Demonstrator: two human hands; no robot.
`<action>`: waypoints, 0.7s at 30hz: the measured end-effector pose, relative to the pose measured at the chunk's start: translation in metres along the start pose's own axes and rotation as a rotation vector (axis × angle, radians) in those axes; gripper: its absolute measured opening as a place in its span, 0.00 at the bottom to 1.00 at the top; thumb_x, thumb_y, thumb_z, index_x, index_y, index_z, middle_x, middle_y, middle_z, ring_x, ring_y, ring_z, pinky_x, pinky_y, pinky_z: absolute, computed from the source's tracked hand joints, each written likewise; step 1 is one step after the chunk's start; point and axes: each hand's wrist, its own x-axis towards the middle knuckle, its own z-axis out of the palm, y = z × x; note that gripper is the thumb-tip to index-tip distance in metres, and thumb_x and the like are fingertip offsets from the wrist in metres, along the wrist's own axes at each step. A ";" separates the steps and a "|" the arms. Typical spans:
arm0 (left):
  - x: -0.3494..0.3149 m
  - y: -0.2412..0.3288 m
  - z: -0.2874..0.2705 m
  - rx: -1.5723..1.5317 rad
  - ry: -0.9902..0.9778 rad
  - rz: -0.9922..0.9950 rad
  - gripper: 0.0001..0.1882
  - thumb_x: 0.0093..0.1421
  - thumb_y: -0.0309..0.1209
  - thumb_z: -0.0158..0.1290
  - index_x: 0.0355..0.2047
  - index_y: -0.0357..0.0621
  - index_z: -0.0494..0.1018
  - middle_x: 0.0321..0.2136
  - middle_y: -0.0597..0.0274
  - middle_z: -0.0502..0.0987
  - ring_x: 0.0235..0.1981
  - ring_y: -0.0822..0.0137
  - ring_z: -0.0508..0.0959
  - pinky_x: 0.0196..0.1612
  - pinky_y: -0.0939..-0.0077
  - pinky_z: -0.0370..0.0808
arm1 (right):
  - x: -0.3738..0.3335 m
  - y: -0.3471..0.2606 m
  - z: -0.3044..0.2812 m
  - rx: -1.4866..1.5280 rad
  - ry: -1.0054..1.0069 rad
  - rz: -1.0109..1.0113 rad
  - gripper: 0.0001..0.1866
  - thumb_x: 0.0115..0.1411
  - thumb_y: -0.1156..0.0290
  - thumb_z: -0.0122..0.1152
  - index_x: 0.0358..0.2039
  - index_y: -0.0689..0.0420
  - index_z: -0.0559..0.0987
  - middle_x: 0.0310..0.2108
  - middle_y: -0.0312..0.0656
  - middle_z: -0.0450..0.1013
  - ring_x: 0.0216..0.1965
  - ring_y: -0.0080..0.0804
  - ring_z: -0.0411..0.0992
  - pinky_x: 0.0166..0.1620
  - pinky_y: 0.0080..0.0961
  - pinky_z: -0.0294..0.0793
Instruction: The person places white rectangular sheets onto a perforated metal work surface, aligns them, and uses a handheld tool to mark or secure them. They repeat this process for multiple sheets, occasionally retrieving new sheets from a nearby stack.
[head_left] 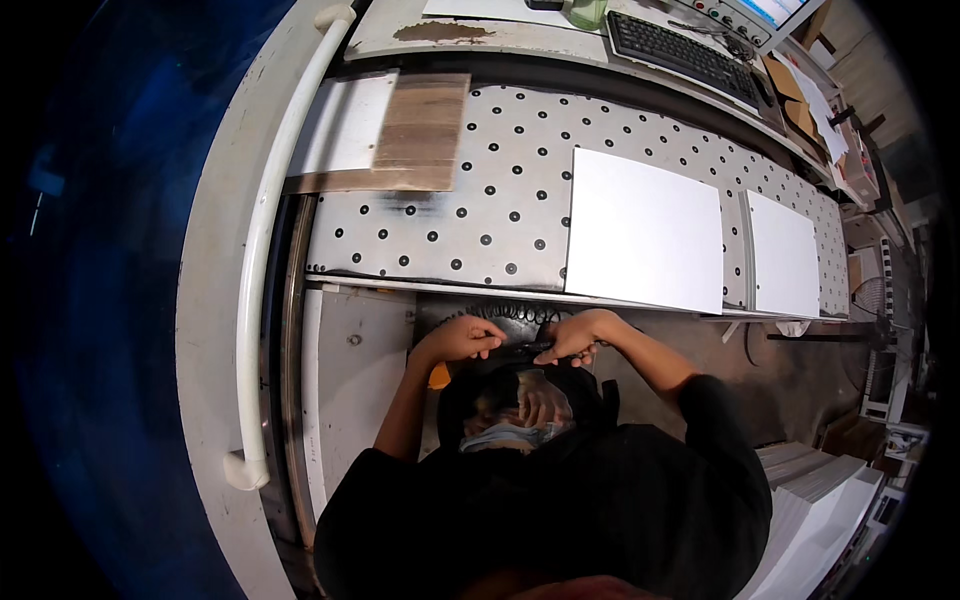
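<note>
Both my hands are close together in front of my body, just below the table's near edge. My left hand (468,338) is closed, its thumb and fingers pinched together and slightly blurred; whatever is between them is too small to make out. Facing it, my right hand (580,337) is wrapped round a small dark tool (540,348), whose kind I cannot tell. Behind the hands runs a black coiled hose (510,312); whether it joins the tool is hidden. A small orange thing (439,376) shows below my left wrist.
The white table (480,215) is dotted with black round studs. White sheets (645,230) and a smaller white stack (783,252) lie on it; a brown-and-white board (420,130) is at left. Beyond sits a keyboard (680,58). A white rail (262,250) runs along the left; stacked panels (815,510) stand lower right.
</note>
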 end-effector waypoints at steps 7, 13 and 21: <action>0.000 0.084 -0.045 0.140 0.352 0.264 0.14 0.66 0.32 0.57 0.49 0.38 0.79 0.28 0.67 0.80 0.30 0.80 0.75 0.33 0.85 0.71 | -0.114 0.060 0.011 0.359 0.244 -0.225 0.34 0.62 0.36 0.57 0.46 0.58 0.78 0.24 0.39 0.76 0.23 0.25 0.75 0.21 0.20 0.73; 0.055 0.090 -0.144 0.625 0.978 0.463 0.27 0.60 0.34 0.61 0.58 0.38 0.72 0.52 0.44 0.74 0.53 0.49 0.74 0.58 0.59 0.70 | -0.138 0.097 0.029 0.942 1.075 -0.890 0.40 0.66 0.33 0.46 0.55 0.61 0.70 0.34 0.43 0.76 0.39 0.30 0.77 0.29 0.22 0.76; 0.097 0.052 -0.231 1.071 1.274 0.045 0.50 0.61 0.66 0.48 0.72 0.44 0.54 0.71 0.30 0.46 0.73 0.38 0.43 0.74 0.47 0.36 | -0.105 0.086 0.030 1.025 0.958 -0.497 0.35 0.68 0.34 0.45 0.38 0.59 0.77 0.17 0.32 0.70 0.19 0.21 0.72 0.19 0.16 0.64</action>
